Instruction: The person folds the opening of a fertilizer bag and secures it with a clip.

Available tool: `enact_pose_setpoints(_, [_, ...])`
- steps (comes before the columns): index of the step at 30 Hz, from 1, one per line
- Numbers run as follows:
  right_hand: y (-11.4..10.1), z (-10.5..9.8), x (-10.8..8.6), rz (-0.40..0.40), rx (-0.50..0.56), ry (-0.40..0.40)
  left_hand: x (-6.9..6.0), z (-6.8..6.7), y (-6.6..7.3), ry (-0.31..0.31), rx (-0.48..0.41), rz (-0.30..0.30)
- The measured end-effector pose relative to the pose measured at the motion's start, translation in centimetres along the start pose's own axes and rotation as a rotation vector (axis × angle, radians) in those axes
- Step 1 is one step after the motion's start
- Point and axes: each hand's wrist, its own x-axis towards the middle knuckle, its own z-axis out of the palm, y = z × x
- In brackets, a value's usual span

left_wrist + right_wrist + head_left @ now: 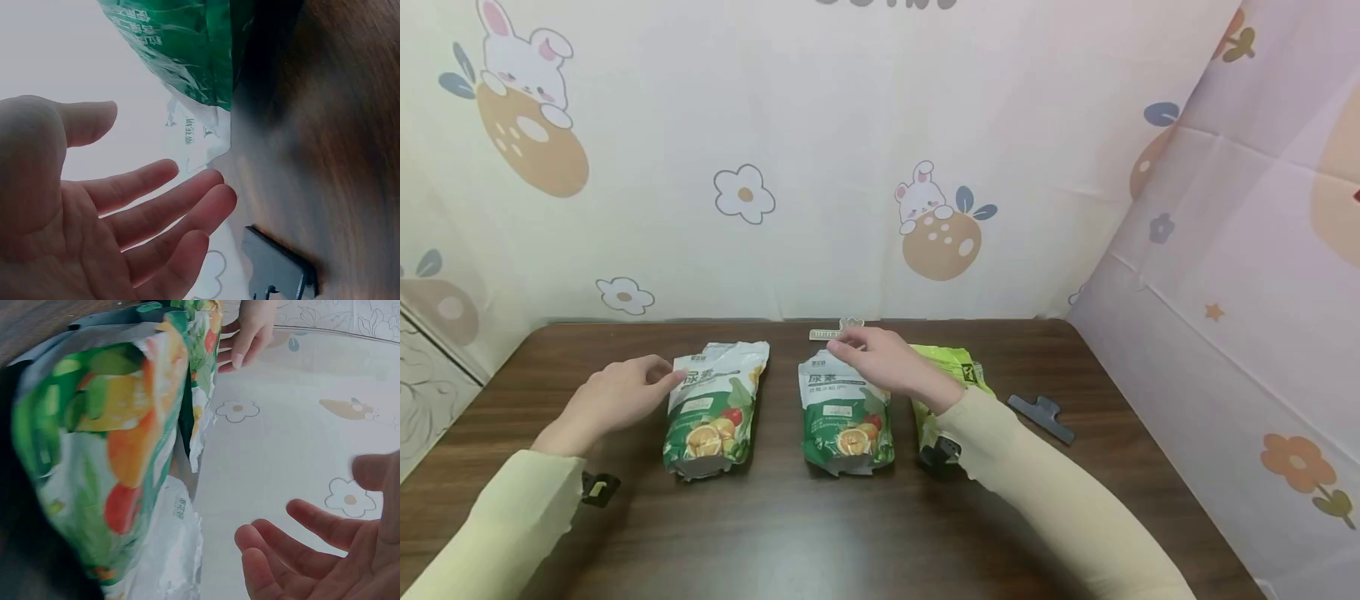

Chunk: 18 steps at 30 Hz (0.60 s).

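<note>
Two white-and-green pouches with fruit pictures lie on the table, the left one and the middle one. My left hand is at the left pouch's upper left edge; in the left wrist view this hand has spread, relaxed fingers and holds nothing. Over the top of the middle pouch hovers my right hand, whose relaxed fingers are apart from the pouch in the right wrist view. A yellow-green pouch lies partly hidden under my right forearm.
A grey clip lies on the right of the brown table. One pale clip is at the back edge, partly behind my right hand. Another dark grey clip shows in the left wrist view. Patterned cloth hangs behind.
</note>
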Motion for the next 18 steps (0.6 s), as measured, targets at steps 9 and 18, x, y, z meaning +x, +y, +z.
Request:
enact_pose_setpoints(9, [-1.2, 1.1, 2.8, -0.005, 0.036, -0.085, 0.3, 0.5, -0.6, -0.037, -0.046, -0.008])
enact_pose_setpoints(18, [-1.9, 2.8, 5.2, 0.095, 0.305, -0.144, 0.5, 0.7, -0.9, -0.068, -0.097, -0.023])
